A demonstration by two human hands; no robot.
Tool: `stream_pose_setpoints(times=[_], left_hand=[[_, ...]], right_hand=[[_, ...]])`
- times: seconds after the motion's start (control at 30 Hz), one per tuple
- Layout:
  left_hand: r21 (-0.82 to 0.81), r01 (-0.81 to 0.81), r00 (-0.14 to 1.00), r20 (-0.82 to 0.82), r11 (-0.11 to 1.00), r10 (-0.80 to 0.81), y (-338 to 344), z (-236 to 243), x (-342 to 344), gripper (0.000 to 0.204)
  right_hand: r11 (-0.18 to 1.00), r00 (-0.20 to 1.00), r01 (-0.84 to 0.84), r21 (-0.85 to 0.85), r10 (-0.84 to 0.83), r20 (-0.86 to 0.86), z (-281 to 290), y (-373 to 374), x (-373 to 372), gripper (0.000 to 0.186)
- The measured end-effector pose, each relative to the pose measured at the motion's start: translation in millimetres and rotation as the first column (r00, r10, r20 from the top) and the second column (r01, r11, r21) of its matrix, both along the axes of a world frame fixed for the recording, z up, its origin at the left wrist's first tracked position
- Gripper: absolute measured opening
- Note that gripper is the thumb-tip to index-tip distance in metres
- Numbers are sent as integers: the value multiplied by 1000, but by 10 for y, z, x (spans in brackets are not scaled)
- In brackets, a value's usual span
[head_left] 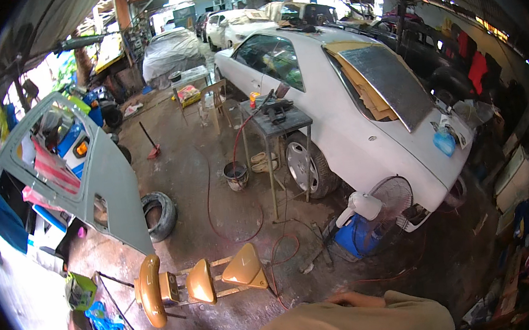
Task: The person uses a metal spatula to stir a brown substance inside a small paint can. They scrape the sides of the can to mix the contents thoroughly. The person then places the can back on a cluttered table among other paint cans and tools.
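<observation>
At the lower edge shows my tan shirt (354, 324), with a strip of bare arm (355, 299) along its top. Neither my left hand nor my right hand can be made out, so what they hold or touch is hidden. Ahead and to the left, several glossy gold painted parts rest on a low rack (228, 286). They include a curved fender-like piece (152, 291), a small rounded panel (200, 282) and a roughly triangular panel (244, 268). Beyond them, a red hose (263, 221) winds over the floor.
A white car (347, 107) fills the right, a pedestal fan (375, 205) on a blue container (355, 235) near its rear. A metal table (280, 124) bears tools, beside a bucket (236, 175). Leftward are a grey car door (112, 184) and a tire (159, 215).
</observation>
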State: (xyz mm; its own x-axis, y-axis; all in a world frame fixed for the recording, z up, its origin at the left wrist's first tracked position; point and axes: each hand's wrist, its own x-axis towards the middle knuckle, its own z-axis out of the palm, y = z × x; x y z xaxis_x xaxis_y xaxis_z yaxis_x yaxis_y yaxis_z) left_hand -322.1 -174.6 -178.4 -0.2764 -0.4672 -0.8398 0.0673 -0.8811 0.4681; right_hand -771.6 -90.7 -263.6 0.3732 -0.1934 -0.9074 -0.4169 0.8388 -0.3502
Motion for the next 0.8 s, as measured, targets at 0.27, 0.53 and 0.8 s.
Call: stream_pose_setpoints(times=[0.27, 0.53, 0.8], left_hand=[[-5, -57, 997, -50, 998, 57, 309, -54, -210, 60], [92, -282, 951, -106, 955, 291, 1311, -135, -442, 60], [265, -471, 846, -134, 842, 515, 1972, -42, -707, 60]], right_hand=[[998, 998, -22, -62, 18, -60, 136, -297, -168, 65], [987, 992, -93, -129, 81, -93, 306, -781, 115, 64], [968, 978, -201, -151, 188, -96, 322, -874, 126, 64]])
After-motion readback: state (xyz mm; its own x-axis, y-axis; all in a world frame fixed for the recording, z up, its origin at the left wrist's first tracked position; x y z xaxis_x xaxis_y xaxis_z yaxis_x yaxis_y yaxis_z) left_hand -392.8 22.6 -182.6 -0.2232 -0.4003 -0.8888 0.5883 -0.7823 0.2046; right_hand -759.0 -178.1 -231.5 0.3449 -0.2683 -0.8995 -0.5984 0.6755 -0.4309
